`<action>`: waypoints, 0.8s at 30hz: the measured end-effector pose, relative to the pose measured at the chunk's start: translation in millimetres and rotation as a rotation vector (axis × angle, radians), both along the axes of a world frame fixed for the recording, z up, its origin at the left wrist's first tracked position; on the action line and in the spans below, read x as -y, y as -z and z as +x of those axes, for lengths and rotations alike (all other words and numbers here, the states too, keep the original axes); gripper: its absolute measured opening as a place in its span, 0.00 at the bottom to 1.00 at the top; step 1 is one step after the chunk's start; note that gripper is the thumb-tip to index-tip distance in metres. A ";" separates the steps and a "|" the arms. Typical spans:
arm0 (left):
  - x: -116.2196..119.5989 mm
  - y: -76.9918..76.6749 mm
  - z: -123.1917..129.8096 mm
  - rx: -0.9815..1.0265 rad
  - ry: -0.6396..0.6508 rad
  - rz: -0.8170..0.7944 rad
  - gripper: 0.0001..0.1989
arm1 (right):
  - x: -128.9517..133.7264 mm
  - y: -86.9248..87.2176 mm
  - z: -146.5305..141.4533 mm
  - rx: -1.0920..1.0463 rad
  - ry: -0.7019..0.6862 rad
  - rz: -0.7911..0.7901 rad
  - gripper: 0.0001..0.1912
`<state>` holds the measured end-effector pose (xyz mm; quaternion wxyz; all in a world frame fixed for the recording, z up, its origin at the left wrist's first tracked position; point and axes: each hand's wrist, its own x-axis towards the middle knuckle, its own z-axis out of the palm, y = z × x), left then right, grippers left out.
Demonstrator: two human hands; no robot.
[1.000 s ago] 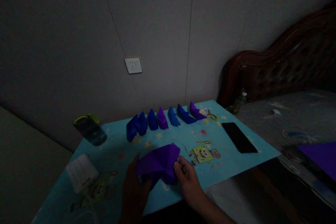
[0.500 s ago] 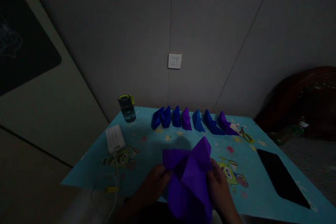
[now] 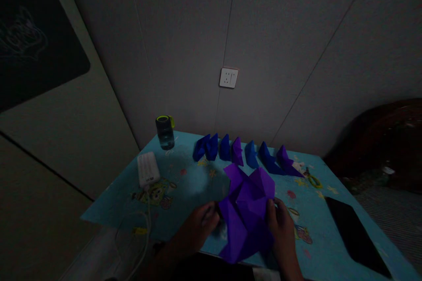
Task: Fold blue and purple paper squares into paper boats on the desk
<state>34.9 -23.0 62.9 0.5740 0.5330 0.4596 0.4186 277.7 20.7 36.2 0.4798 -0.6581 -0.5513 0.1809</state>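
Note:
A partly folded sheet of purple origami paper (image 3: 245, 215), with several creased flaps standing out from its middle, is held above the front of the table. My left hand (image 3: 199, 224) is closed with thumb and fingertips at the paper's left edge. On the opposite side, my right hand (image 3: 281, 226) pinches the right edge, thumb on the near face and the other fingers partly hidden behind. Past the sheet stands a row of folded paper boats, among them a purple boat (image 3: 237, 151), a light blue boat (image 3: 251, 154) and a dark blue boat (image 3: 225, 147).
The table has a blue cartoon-print cover (image 3: 184, 189). A water bottle (image 3: 165, 133) stands at back left, near a white power bank (image 3: 148, 169) with a cable (image 3: 148, 215). On the right lie yellow-handled scissors (image 3: 314, 181) and a black flat tablet-like slab (image 3: 356, 235).
The purple paper has turned and spread wider between my hands, its top flaps now fanned apart. My right hand has shifted slightly right. The whole view has tilted a little.

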 end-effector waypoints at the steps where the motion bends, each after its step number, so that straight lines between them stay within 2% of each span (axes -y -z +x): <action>1: 3.5 -4.0 5.5 -0.002 0.064 0.005 0.21 | 2.2 0.1 -7.1 0.044 0.009 0.002 0.27; 4: 12.2 -13.1 18.3 0.009 0.096 0.026 0.23 | 9.9 -0.8 -22.2 0.183 0.011 -0.001 0.27; 9: 10.0 -8.7 18.0 -0.022 -0.084 0.062 0.20 | 17.8 -8.9 -23.6 0.208 0.022 0.018 0.25; 12: 6.4 -1.8 14.2 -0.036 -0.194 -0.049 0.19 | 17.1 -13.5 -20.4 0.101 -0.005 0.010 0.26; 15: 8.1 0.1 13.7 0.107 -0.146 -0.161 0.27 | 14.0 -14.5 -19.8 -0.087 -0.102 -0.071 0.27; 17: 11.1 -1.6 11.7 0.207 -0.160 -0.198 0.28 | 11.1 -13.6 -18.6 -0.212 -0.203 -0.169 0.28; 20: 12.3 -6.3 -1.0 0.313 -0.284 -0.256 0.30 | 5.3 -12.2 -9.1 -0.272 -0.273 -0.257 0.29; 22: 9.4 -10.2 -15.4 0.275 -0.376 -0.232 0.29 | 0.7 -12.8 2.9 -0.216 -0.210 -0.232 0.28; 23: 7.2 -12.2 -23.0 0.189 -0.418 -0.193 0.28 | -1.4 -13.6 9.6 -0.178 -0.168 -0.208 0.28; 24: 4.6 -14.0 -29.9 0.069 -0.401 -0.141 0.26 | -3.4 -14.6 15.9 -0.137 -0.133 -0.191 0.27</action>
